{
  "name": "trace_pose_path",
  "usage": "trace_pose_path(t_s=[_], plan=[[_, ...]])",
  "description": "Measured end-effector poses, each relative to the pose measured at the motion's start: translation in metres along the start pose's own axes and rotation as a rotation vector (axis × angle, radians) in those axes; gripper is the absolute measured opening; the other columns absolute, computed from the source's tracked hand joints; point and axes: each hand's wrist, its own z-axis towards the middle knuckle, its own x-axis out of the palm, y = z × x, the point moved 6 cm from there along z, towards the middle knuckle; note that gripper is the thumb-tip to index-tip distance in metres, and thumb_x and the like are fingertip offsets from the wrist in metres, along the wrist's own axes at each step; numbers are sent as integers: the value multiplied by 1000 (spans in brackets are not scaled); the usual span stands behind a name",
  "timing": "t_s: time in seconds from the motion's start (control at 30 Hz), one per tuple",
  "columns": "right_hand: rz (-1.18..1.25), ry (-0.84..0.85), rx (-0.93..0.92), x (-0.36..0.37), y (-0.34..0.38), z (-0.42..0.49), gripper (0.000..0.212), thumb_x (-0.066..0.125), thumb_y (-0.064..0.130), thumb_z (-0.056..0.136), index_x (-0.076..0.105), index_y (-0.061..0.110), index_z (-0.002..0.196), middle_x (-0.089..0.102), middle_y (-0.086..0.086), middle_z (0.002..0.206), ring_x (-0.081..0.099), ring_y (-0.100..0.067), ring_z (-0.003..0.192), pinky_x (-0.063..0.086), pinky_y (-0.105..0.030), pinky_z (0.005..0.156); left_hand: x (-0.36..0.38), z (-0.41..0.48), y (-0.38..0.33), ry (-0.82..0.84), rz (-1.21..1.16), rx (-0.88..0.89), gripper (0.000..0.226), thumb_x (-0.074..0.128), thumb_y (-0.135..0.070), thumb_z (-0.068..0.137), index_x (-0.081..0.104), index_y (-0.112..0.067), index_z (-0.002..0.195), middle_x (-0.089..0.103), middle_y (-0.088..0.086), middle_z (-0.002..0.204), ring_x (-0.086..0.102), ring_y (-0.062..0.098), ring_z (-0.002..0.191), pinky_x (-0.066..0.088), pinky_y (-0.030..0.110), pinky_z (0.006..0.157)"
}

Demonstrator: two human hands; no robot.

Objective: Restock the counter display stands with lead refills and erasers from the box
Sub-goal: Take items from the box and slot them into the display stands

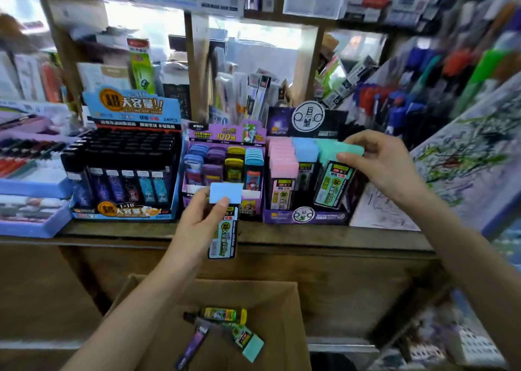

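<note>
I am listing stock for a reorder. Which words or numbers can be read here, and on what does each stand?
"大容量!!" and "24PCS": blue header card, at left.
"100": purple header card, in the middle.
"0.7": blue-capped refill case in the left hand.
"0.7": green-capped refill case in the right hand.
Other print: too blurred to read.

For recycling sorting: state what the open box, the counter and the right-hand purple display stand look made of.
Open box: brown cardboard, matte, with creased flaps. Counter: seemingly wood, dark brown with a faint sheen. Purple display stand: probably printed card, slightly glossy, with thin folded walls.
</note>
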Motion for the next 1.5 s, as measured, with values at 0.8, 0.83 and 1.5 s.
trace_pose_path(t_s=[0.8, 0.83, 1.5], plan=[[-845, 262, -361, 12, -16, 20, 29, 64, 25, 87, 60, 14, 114, 54, -8, 109, 50, -26, 100, 44, -41, 86, 28, 3, 1, 50, 123, 10, 17, 57, -27, 89, 62, -28, 106, 70, -16, 98, 65, -1, 89, 49, 9, 61], [-901, 237, -400, 12, -15, 19, 30, 64, 27, 87, 62, 15, 115, 51, -8, 109, 47, -25, 101, 41, -40, 86, 31, 4, -2, 53, 121, 15, 15, 57, -27, 90, 62, -29, 104, 70, -17, 97, 65, -2, 88, 48, 9, 59], [30, 240, -199, 15, 60, 27, 9, 67, 15, 85, 69, 12, 94, 67, -2, 84, 63, -12, 70, 52, -26, 69, 104, 62, -97, 172, 148, 336, 18, 61, -16, 89, 58, -22, 106, 65, -4, 104, 62, 4, 97, 51, 19, 82]])
